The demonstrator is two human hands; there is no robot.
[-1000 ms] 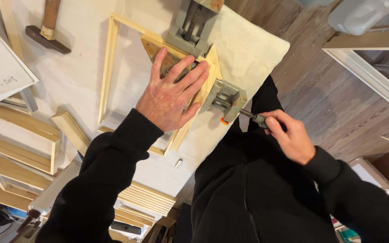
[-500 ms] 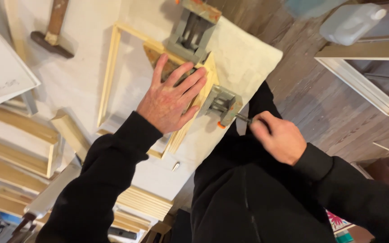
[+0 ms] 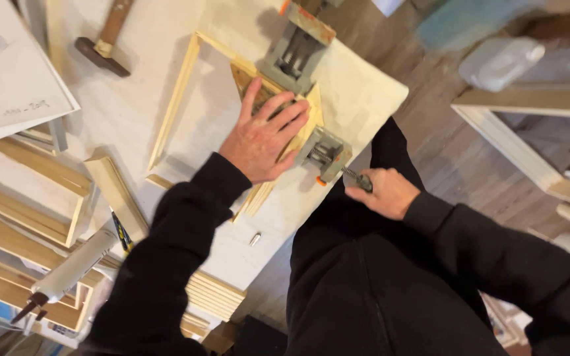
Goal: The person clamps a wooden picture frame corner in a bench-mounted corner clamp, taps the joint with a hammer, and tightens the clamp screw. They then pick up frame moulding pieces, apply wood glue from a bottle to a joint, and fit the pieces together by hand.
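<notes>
i see my left hand [image 3: 263, 135] lying flat, its fingers [image 3: 289, 117] spread wide and gripping nothing, pressed palm down on the near corner of the wooden frame [image 3: 174, 105]. the frame lies flat on the pale surface [image 3: 133, 99], close to the edge nearest me. my right hand [image 3: 382, 192] is curled closed round the handle of the corner clamp [image 3: 324, 155], a grey metal block with orange tips that sits at the frame's corner just beside my left fingertips. a 2nd grey clamp [image 3: 296, 47] sits on the next corner of the frame, further from me. a hammer [image 3: 105, 41] with a wooden handle lies on the surface well apart from the frame. loose moulding strips [image 3: 115, 191] and stacked frames [image 3: 28, 204] lie beside my left sleeve, and a small metal bit [image 3: 254, 238] rests near the surface edge. a tube with a nozzle [image 3: 67, 273] lies near the stack. a white jug [image 3: 503, 60] stands on the floor, blurred.
</notes>
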